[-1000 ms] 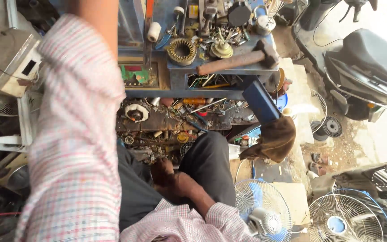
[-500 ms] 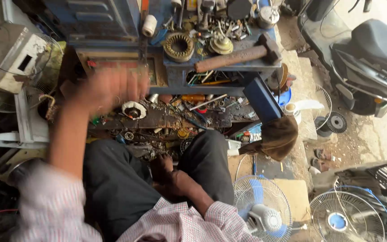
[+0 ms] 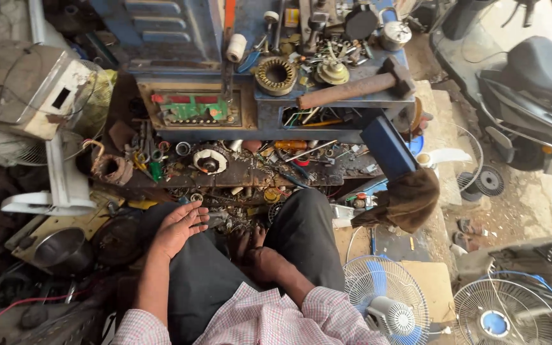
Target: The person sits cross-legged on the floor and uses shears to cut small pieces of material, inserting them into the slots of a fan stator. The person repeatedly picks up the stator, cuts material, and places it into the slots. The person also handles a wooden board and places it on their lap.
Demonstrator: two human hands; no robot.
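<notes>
My left hand (image 3: 178,228) rests flat on my left knee, on the dark trousers (image 3: 301,236). Its fingers are spread and it holds nothing. My right hand (image 3: 250,246) hangs between my knees with its fingers pointing toward the heap of small metal parts (image 3: 237,191) at the foot of the bench. It is in shadow, and whether it grips anything is unclear. A white round motor part (image 3: 209,160) lies on the low shelf just beyond both hands.
A blue workbench (image 3: 327,105) carries a hammer (image 3: 352,86), a copper-wound stator ring (image 3: 275,75), a green circuit board (image 3: 193,108) and loose tools. Fan cages (image 3: 384,300) stand at lower right. A white casing (image 3: 33,89) is at left, a scooter (image 3: 538,83) at right.
My left arm was raised toward the bench one second ago. It has come down and back, and the hand now lies on my knee. The right hand has stayed put.
</notes>
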